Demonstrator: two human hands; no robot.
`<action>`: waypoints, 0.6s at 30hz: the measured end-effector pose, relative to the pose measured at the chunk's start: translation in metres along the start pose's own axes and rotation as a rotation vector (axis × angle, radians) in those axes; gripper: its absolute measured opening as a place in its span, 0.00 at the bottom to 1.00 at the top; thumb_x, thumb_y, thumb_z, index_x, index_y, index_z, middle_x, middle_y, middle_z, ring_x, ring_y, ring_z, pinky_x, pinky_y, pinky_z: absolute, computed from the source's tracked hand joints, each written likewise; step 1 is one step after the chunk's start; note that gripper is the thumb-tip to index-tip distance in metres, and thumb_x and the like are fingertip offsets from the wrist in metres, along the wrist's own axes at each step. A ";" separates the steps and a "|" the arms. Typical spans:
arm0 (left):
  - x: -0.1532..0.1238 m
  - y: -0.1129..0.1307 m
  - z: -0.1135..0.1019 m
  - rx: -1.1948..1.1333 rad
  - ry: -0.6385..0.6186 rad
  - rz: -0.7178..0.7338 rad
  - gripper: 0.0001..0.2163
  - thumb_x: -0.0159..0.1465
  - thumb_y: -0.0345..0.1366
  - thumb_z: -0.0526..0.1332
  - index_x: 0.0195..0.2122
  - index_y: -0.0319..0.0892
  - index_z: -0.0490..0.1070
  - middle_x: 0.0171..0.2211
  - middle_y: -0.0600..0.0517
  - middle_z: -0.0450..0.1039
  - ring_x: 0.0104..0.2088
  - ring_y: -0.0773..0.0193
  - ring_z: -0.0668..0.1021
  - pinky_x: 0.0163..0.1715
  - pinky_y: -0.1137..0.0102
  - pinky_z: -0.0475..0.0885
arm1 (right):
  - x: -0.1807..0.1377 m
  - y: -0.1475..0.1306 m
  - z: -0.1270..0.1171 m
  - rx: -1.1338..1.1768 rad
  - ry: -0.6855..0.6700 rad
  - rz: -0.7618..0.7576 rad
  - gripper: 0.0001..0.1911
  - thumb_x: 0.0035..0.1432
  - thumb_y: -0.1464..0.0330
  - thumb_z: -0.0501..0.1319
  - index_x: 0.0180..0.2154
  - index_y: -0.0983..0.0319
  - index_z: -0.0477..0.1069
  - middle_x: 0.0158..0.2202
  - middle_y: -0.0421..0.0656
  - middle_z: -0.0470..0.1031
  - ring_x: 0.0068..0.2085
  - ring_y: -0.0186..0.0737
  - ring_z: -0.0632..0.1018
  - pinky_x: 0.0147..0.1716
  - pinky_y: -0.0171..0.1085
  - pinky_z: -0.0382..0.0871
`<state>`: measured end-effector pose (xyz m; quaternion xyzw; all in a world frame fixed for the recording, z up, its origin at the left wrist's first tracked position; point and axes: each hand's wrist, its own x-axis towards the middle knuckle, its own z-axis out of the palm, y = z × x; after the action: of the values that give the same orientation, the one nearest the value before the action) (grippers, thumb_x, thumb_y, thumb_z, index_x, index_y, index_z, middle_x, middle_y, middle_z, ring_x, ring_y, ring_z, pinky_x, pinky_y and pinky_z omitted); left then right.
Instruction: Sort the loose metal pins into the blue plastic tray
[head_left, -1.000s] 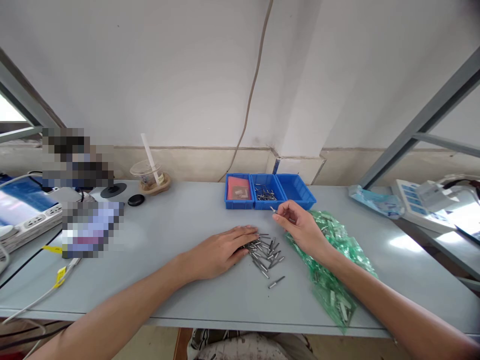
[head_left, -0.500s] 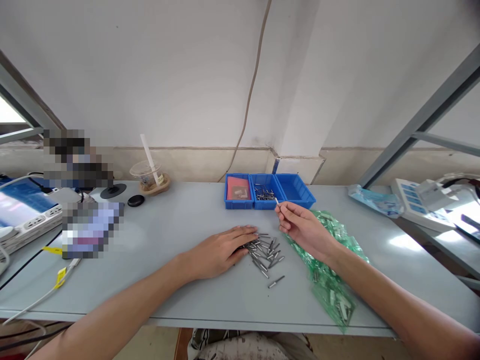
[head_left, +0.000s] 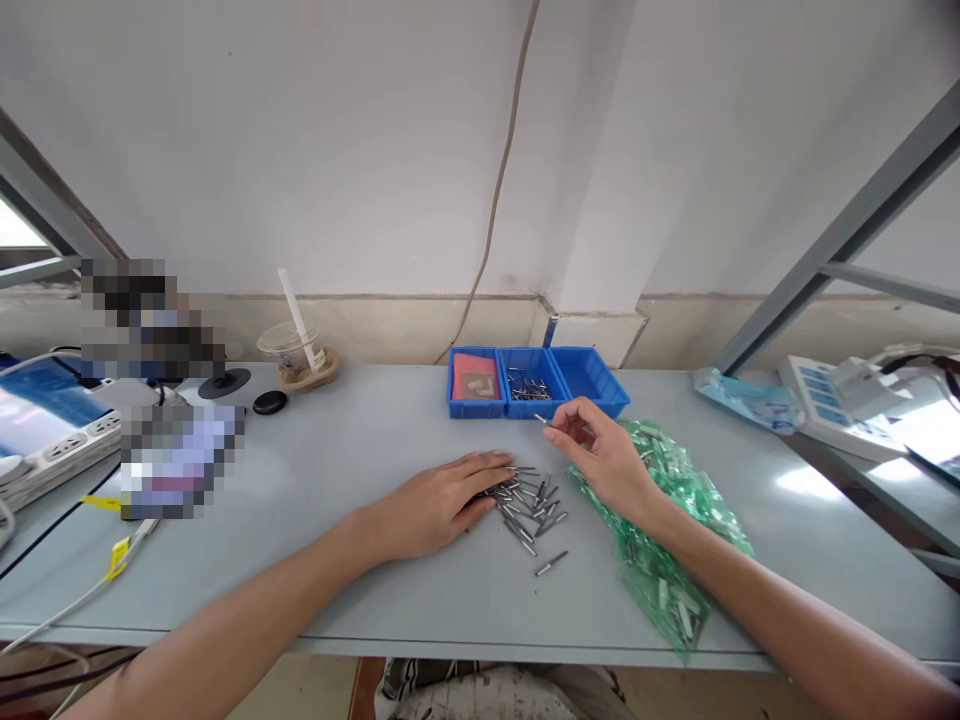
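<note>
A pile of small grey metal pins (head_left: 532, 505) lies on the grey table (head_left: 390, 440). My left hand (head_left: 442, 505) rests flat on the table, fingers stretched out, fingertips touching the pile's left edge. My right hand (head_left: 604, 460) hovers just beyond the pile and pinches one thin metal pin (head_left: 541, 420) between thumb and fingers. A blue three-part tray (head_left: 536, 383) stands behind: a red card in the left part, several pins in the middle part, the right part bare. A green plastic bag (head_left: 664, 530) with more parts lies under my right forearm.
A plastic cup with a straw (head_left: 294, 348) and a black round lid (head_left: 270, 402) stand at the back left. A white power strip (head_left: 52, 450) and cables lie at the left edge. White devices (head_left: 832, 395) and a metal frame post are at the right.
My right hand carried the pin up toward the blue tray, then drew back down a little. My left hand has stayed still on the pile.
</note>
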<state>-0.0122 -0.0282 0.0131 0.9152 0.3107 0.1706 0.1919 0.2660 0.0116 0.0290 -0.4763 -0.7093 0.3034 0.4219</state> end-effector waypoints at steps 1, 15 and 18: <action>0.000 0.000 0.000 0.002 -0.005 -0.003 0.21 0.80 0.38 0.50 0.73 0.51 0.58 0.75 0.53 0.55 0.74 0.60 0.62 0.74 0.59 0.60 | 0.000 0.000 0.000 -0.011 0.000 -0.006 0.11 0.67 0.56 0.65 0.39 0.55 0.70 0.36 0.40 0.72 0.37 0.42 0.71 0.38 0.42 0.67; 0.001 0.002 -0.002 0.012 -0.010 -0.019 0.21 0.80 0.38 0.51 0.73 0.52 0.59 0.75 0.53 0.56 0.73 0.60 0.63 0.74 0.59 0.61 | 0.005 -0.007 -0.012 0.759 -0.134 0.321 0.15 0.64 0.55 0.70 0.38 0.59 0.76 0.36 0.39 0.64 0.30 0.32 0.61 0.31 0.34 0.64; 0.000 0.002 -0.001 0.011 -0.002 -0.012 0.21 0.80 0.38 0.50 0.73 0.52 0.58 0.75 0.53 0.56 0.73 0.60 0.63 0.73 0.59 0.61 | 0.005 -0.009 -0.012 0.792 -0.144 0.340 0.14 0.63 0.56 0.72 0.39 0.59 0.76 0.38 0.40 0.65 0.30 0.32 0.61 0.31 0.35 0.64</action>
<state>-0.0114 -0.0290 0.0150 0.9145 0.3171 0.1667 0.1881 0.2722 0.0134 0.0439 -0.3654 -0.4772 0.6496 0.4656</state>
